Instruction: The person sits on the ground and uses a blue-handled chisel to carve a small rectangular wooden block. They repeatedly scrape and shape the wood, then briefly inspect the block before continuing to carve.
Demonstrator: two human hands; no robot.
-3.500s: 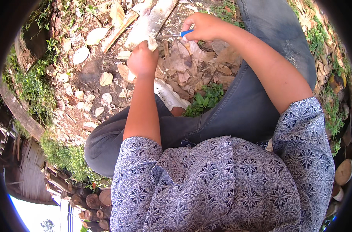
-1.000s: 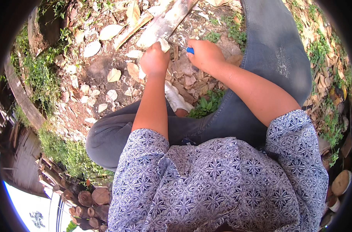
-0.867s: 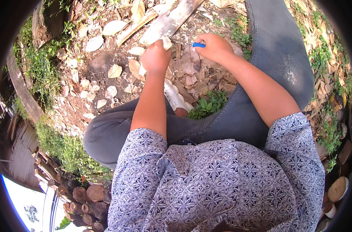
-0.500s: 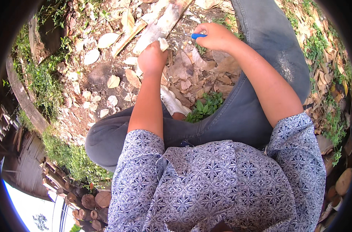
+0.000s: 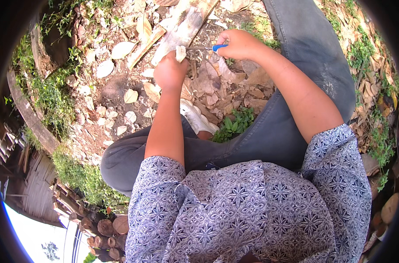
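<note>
A small pale piece of wood (image 5: 180,52) is pinched in the closed left hand (image 5: 170,72), held up over the leaf-strewn ground (image 5: 120,87), just in front of a long split plank (image 5: 182,30). The right hand (image 5: 239,44) is wrapped tight around a blue-handled knife (image 5: 218,47), with the blade pointed leftward at the wood, tip nearly touching it.

Biggest worry here: the blade is aimed straight toward the left fingers. If the knife slips off the small piece or the wood splits suddenly, the thumb could get nicked. The piece is tiny, so the grip on it probably isn't very secure, and it could easily be twisted or popped out and lost among the dry leaves. A white shoe (image 5: 197,120) and folded grey trouser leg (image 5: 274,131) sit right below the work, so a dropped blade could land there too.

Compared with half a second ago, the two hands have been brought closer together; the blue handle was held further up and away from the wood, and now the blade is set against it. The left hand has barely moved.
</note>
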